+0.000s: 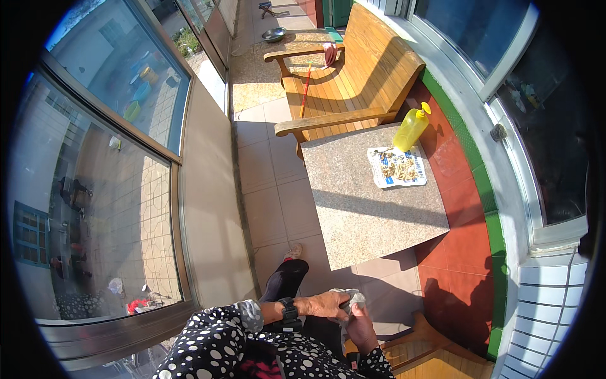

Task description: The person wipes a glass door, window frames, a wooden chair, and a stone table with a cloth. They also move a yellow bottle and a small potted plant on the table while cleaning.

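At the bottom middle, both my hands grip a crumpled pale grey cloth [357, 298]. My left hand [331, 304] comes in from the left, with a black strap device on its wrist, and its fingers close on the cloth. My right hand [362, 329] holds the cloth from below right, thumb up. Beyond them stands a speckled stone-topped table [350, 180]. On it lies a printed sheet [384, 179] with small dried pale pieces [402, 168] on top. A yellow pump bottle [409, 129] stands at the sheet's far edge.
A slatted wooden bench [355, 90] stands beyond the table, with a red stick [307, 90] on its seat and a dark red cloth [330, 54] over its armrest. A metal basin [274, 34] sits on the floor farther off. Windows flank both sides; another wooden seat [426, 353] is at lower right.
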Tool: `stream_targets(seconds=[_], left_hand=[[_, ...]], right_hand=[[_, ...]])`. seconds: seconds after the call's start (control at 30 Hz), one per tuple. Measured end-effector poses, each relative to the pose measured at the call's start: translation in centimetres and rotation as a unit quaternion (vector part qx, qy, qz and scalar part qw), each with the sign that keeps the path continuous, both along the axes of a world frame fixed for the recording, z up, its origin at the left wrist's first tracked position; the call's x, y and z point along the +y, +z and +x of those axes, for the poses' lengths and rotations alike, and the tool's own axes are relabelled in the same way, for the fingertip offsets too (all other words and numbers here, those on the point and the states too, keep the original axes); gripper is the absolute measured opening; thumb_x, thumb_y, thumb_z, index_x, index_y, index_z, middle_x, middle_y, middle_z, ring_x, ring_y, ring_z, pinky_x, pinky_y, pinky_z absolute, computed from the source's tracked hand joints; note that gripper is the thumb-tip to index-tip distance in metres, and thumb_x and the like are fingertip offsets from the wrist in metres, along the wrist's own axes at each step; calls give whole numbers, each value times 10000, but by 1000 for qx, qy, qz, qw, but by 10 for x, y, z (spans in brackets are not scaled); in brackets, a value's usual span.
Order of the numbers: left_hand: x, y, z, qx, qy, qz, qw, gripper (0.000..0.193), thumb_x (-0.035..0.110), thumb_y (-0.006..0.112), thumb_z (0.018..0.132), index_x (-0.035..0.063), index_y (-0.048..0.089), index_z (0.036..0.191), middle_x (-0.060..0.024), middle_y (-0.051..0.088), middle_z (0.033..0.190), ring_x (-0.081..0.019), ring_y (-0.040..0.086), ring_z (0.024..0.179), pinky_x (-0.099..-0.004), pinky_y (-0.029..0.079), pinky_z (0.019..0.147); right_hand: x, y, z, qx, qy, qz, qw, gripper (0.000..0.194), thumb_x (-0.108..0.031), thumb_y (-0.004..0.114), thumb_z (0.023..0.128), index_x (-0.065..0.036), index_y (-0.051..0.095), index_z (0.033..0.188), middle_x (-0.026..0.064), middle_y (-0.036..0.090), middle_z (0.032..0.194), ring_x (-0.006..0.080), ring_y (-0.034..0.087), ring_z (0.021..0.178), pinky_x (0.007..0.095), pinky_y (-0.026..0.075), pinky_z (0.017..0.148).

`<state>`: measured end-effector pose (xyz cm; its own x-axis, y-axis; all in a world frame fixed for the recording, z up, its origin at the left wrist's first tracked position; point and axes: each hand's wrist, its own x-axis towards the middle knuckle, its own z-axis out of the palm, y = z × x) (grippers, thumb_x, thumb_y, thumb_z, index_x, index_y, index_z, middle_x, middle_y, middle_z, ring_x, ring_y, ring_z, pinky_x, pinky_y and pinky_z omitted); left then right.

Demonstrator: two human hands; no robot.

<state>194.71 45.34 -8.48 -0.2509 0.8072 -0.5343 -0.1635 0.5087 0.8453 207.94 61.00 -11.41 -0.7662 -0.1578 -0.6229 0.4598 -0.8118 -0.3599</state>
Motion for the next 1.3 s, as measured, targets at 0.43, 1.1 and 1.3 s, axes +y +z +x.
stream_targets(seconds=[0.43, 1.1, 1.3], left_hand=[[-293, 1, -236, -97, 495, -2, 864, 354, 257, 703, 954, 44, 619, 1223, -59, 678, 1072, -153, 662, 922, -310, 545, 854], [-475, 1, -344, -118, 632, -198, 740, 312, 226, 601, 986, -6, 614, 1194, -108, 686, 1025, -202, 695, 803, -312, 577, 712], [-469, 26, -435, -172, 624, -233, 726, 337, 236, 621, 971, -10, 630, 1199, -106, 697, 1015, -217, 702, 821, -331, 577, 725]], right_hand=[[-83, -33, -229, 4, -15, 151, 988, 343, 89, 569, 879, 1, 573, 1210, 158, 689, 1101, 307, 696, 982, 471, 598, 850], [-209, -77, -637, 234, 228, 769, 549, 459, 96, 593, 775, -87, 638, 1194, 184, 539, 1198, 402, 524, 1146, 438, 475, 974], [-169, -89, -662, 234, 298, 727, 573, 369, 96, 543, 786, -79, 692, 1075, 163, 569, 1119, 392, 556, 1093, 442, 488, 933]])
